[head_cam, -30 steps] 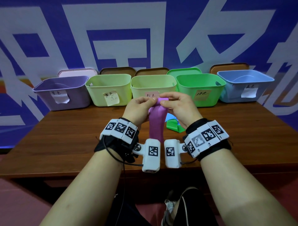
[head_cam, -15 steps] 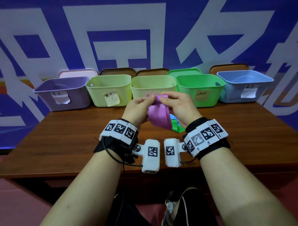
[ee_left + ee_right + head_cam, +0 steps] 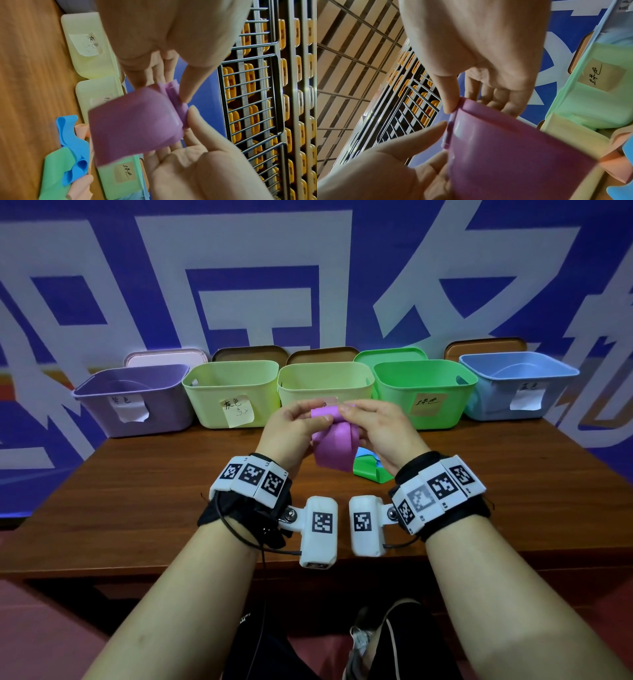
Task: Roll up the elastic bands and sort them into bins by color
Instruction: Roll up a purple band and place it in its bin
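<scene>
**Head view: pink band half rolled above the bench**

Your left hand (image 3: 291, 428) and right hand (image 3: 378, 429) both pinch the rolled top of the pink band (image 3: 334, 446), held in the air in front of the middle bin (image 3: 325, 381). It looks thin, soft and stretchy, so the coil may spring loose. Keep thumbs on the roll's ends and let the slack tail hang free.

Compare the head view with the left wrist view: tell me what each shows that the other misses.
Only the head view shows the purple bin and the blue bin. Only the left wrist view shows the blue band, a peach band and a wire rack. Both show the pink band pinched by the left hand and right hand, and the green band.
</scene>
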`<state>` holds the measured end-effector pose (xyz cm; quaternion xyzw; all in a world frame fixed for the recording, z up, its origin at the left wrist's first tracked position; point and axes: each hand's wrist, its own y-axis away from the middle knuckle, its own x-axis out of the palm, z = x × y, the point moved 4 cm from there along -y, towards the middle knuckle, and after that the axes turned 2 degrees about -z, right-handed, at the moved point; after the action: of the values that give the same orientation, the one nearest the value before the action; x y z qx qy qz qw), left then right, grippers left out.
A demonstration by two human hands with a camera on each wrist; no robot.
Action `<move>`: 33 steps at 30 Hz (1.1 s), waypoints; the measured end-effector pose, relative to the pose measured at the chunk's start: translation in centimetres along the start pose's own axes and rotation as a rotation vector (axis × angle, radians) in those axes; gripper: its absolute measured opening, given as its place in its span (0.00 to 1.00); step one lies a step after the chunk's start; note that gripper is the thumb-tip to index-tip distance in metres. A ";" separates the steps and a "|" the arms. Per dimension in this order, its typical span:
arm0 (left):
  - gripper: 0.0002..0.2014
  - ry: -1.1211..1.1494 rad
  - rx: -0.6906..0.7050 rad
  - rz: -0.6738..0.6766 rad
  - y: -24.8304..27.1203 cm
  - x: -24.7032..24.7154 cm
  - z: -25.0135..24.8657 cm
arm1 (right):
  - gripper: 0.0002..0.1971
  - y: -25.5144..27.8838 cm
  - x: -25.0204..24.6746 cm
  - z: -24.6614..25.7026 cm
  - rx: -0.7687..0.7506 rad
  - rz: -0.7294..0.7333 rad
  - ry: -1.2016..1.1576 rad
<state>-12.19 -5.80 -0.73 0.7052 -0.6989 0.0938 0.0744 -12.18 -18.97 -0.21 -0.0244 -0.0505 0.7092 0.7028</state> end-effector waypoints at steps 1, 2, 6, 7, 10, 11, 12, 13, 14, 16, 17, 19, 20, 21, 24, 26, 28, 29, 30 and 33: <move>0.05 -0.013 -0.022 0.001 0.0 -0.1 0.3 | 0.04 0.0 -0.1 0.0 -0.008 -0.004 -0.006; 0.03 -0.032 -0.044 0.001 -0.1 -0.1 0.6 | 0.05 0.0 -0.1 0.1 -0.014 -0.005 -0.014; 0.10 -0.122 -0.088 0.018 0.0 -0.2 1.3 | 0.12 0.3 -0.1 -0.2 0.012 0.003 -0.061; 0.08 -0.123 -0.082 0.023 0.0 -0.2 1.3 | 0.13 0.4 0.0 -0.3 0.023 0.006 -0.073; 0.04 -0.112 -0.047 0.023 -0.1 -0.2 1.2 | 0.17 0.5 0.1 -0.6 0.058 0.007 -0.117; 0.03 -0.103 -0.039 0.017 -0.2 -0.3 1.2 | 0.15 0.6 0.1 -0.6 0.068 0.003 -0.126; 0.03 -0.090 -0.033 0.014 -0.3 -0.3 1.3 | 0.13 0.6 0.2 -0.7 0.077 -0.001 -0.124; 0.03 -0.077 -0.029 0.014 -0.3 -0.3 1.3 | 0.10 0.6 0.3 -0.9 0.088 -0.003 -0.106; 0.04 -0.067 -0.025 0.018 -0.3 -0.4 1.4 | 0.08 0.5 0.3 -1.0 0.095 -0.004 -0.075; 0.07 -0.066 -0.027 0.031 -0.3 -0.3 1.5 | 0.07 0.4 0.3 -1.3 0.082 0.002 -0.013; 0.09 -0.071 -0.033 0.033 -0.3 -0.3 1.6 | 0.06 0.3 0.3 -1.4 0.070 -0.001 -0.002; 0.10 -0.078 -0.056 0.024 -0.3 -0.4 1.9 | 0.05 0.2 0.1 -1.6 0.058 -0.012 -0.002; 0.08 -0.080 -0.073 0.019 -0.3 -0.5 2.0 | 0.05 0.2 0.1 -1.7 0.057 -0.016 -0.004; 0.06 -0.076 -0.094 0.019 -0.3 -0.5 2.2 | 0.05 0.1 0.1 -1.8 0.054 -0.022 -0.010; 0.09 -0.102 -0.129 0.021 -0.1 -0.6 2.5 | 0.08 0.0 0.0 -2.1 0.053 -0.035 -0.029; 0.10 -0.172 -0.125 0.021 -0.2 -0.7 2.7 | 0.10 0.1 0.0 -2.3 0.061 -0.029 -0.026; 0.08 -0.195 -0.119 0.023 -0.2 -0.7 2.9 | 0.11 0.1 0.0 -2.6 0.065 -0.026 -0.028; 0.07 -0.189 -0.113 0.024 -0.2 -0.7 2.9 | 0.13 0.1 -0.1 -2.8 0.070 -0.028 -0.033; 0.05 -0.183 -0.107 0.024 -0.2 -0.6 2.9 | 0.14 0.1 -0.1 -2.9 0.079 -0.029 -0.043; 0.03 -0.140 -0.091 0.042 -0.2 -0.5 2.8 | 0.16 0.2 -0.1 -3.2 0.127 -0.038 -0.044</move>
<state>-11.96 -6.00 -3.59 0.6912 -0.7204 0.0141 0.0553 -12.08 -18.98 -3.41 0.0370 -0.0214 0.6979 0.7149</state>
